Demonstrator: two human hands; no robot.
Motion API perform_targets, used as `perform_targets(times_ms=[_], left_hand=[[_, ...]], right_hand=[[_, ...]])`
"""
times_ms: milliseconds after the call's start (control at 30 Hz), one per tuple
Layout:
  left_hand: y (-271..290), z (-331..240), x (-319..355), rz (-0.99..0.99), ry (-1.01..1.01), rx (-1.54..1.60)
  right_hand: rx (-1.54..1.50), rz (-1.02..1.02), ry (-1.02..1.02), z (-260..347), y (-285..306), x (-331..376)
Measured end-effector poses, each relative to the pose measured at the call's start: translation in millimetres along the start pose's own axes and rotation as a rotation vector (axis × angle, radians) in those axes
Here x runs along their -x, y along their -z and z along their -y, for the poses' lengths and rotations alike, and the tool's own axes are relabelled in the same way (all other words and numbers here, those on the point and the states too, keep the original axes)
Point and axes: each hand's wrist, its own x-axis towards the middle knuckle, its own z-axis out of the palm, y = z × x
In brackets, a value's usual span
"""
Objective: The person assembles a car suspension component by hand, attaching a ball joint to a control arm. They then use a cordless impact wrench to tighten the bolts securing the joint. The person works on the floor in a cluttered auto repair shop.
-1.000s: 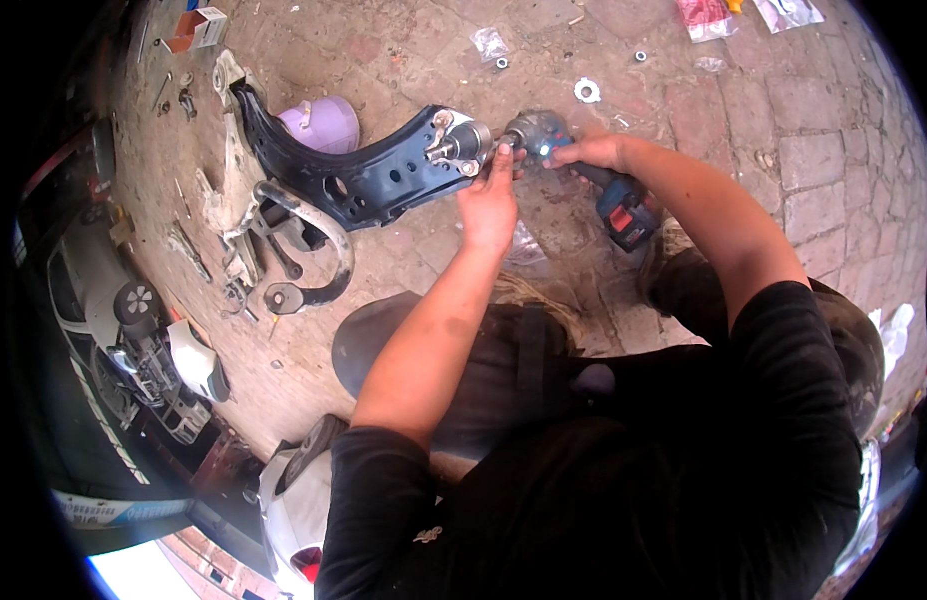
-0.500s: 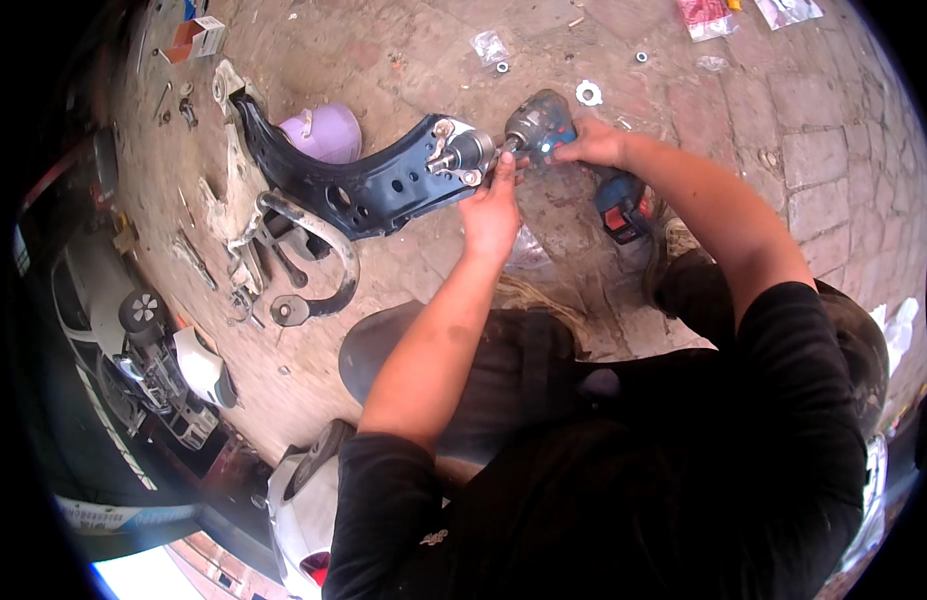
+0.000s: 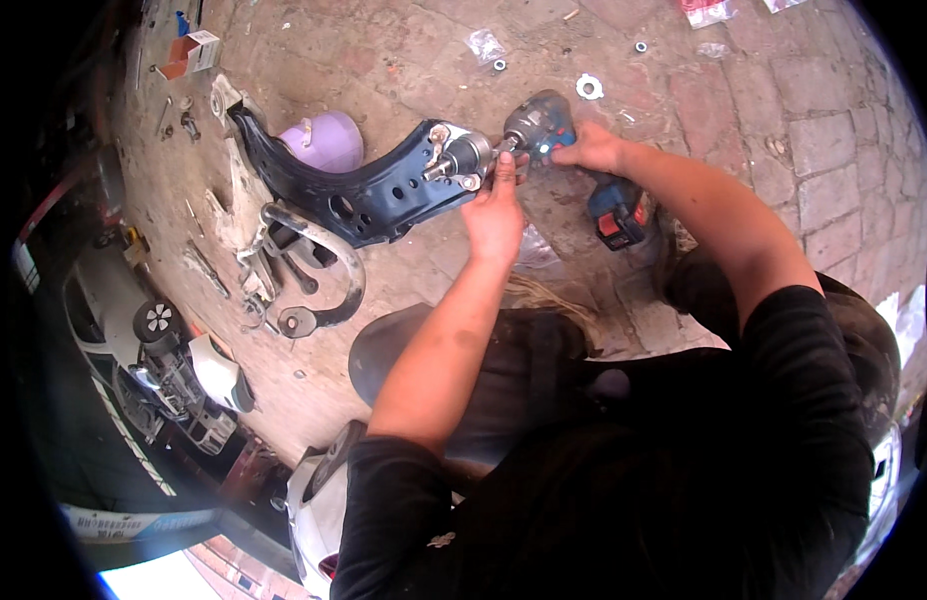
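A black control arm (image 3: 403,203) stretches from the centre toward the upper left, with a grey ball joint (image 3: 466,156) at its right end. My left hand (image 3: 494,222) is closed on that end, thumb up beside the joint, its other fingers partly hidden. In my right hand (image 3: 595,150) is a cordless impact wrench (image 3: 539,122), its battery pointing down toward me. The wrench's nose points left at the back of the ball joint, close to my left fingertips. Whether its socket sits on a fastener is too small to tell.
A purple bucket (image 3: 326,142) stands behind the control arm. Left of it lie a pale, worn suspension part (image 3: 245,215) and a curved dark metal arm (image 3: 355,270). A white toothed ring (image 3: 589,87), a plastic bag (image 3: 485,46) and an open box (image 3: 191,53) lie beyond on the paving.
The view has shifted slightly. The control arm's ball joint end appears tilted a little. Both hands keep their holds, and the wrench stays against the same end.
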Motion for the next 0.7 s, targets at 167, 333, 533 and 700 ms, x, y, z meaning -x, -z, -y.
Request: perform_targets(times_ms=[167, 333, 533, 700], left_hand=[[1.5, 2.5, -1.2, 0.011, 0.013, 0.009], [-0.4, 3.2, -1.6, -0.003, 0.003, 0.036], [-2.5, 3.6, -0.9, -0.045, 0.015, -0.037], [1.3, 4.2, -3.3, -0.026, 0.039, -0.035]], right_hand=[[0.029, -0.040, 0.071, -2.7, 4.4, -1.9], [-0.022, -0.089, 0.054, -15.6, -6.9, -6.3], [-0.112, 0.073, -0.049, -9.7, -7.9, -1.4], [-0.038, 0.072, -0.042, -5.3, -1.1, -4.0]])
